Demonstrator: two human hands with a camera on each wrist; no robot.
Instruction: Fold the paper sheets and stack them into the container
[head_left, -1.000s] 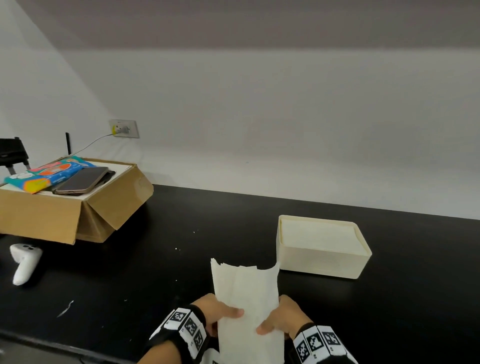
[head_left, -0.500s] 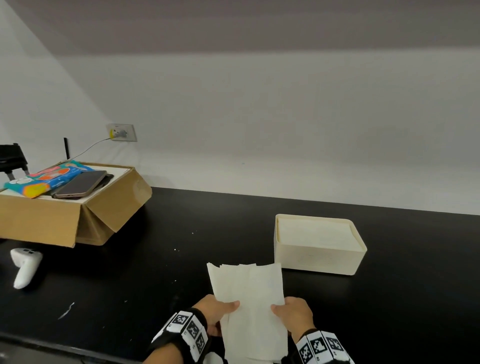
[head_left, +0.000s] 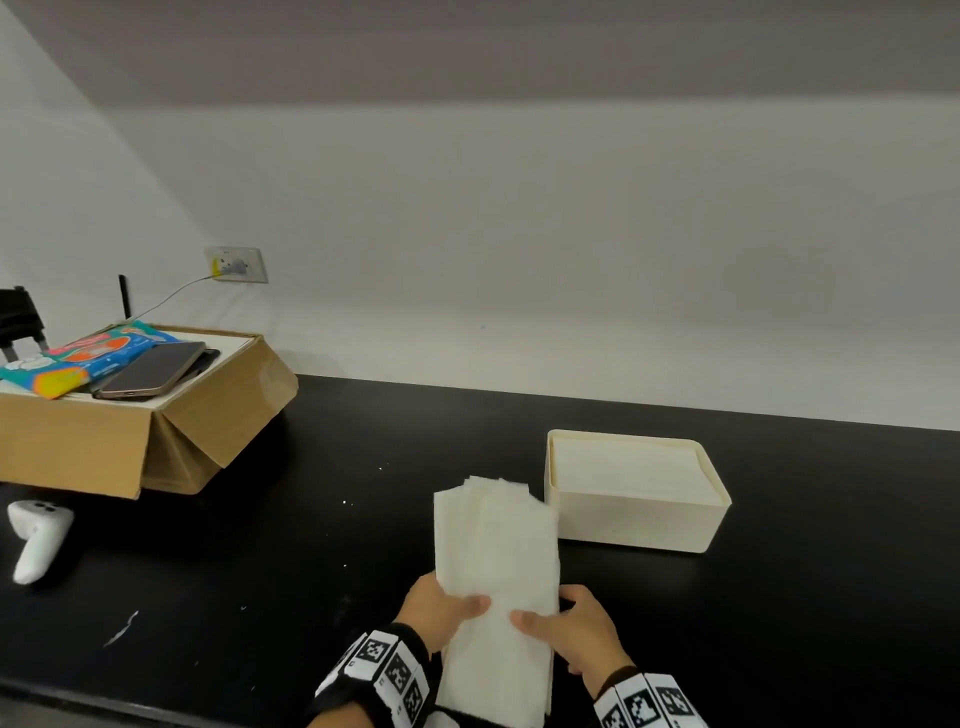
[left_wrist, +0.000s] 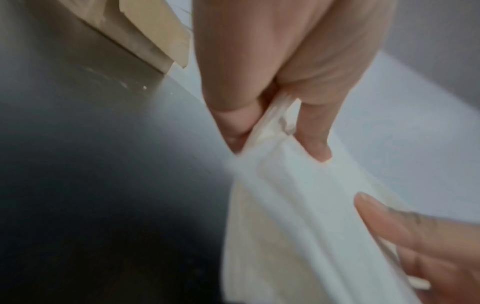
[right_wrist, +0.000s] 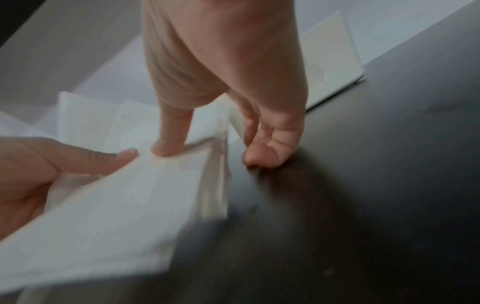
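Surface, black and wide, is carrying everything in view. Box, brown cardboard, is sitting at the far left with a phone and a colourful packet on its top. Container, cream and open-topped, is standing right of centre and is already holding white paper level with its rim. Sheets, a long narrow bundle, are being held just in front of the container's near-left corner; the top edges are fanned and uneven. A white controller is lying at the left edge.

Left hand is pinching the bundle's left edge, thumb on the front face and fingers behind; the left wrist view shows the layers clamped between the fingertips. Right hand is pinching the right edge in the same manner, thumb in front.

Against the frame half a second ago, the bundle is reading narrower, with both thumbs closer together on its face. The frame a second ago shows a comparable narrow width, so the paper was evidently opened out and brought in again. The camera framing is also sitting slightly differently; box and container are keeping their places.

Judgement: a lengthwise fold is being closed. The bundle appears longer than the container's opening, so a crosswise fold is probably needed before stacking.
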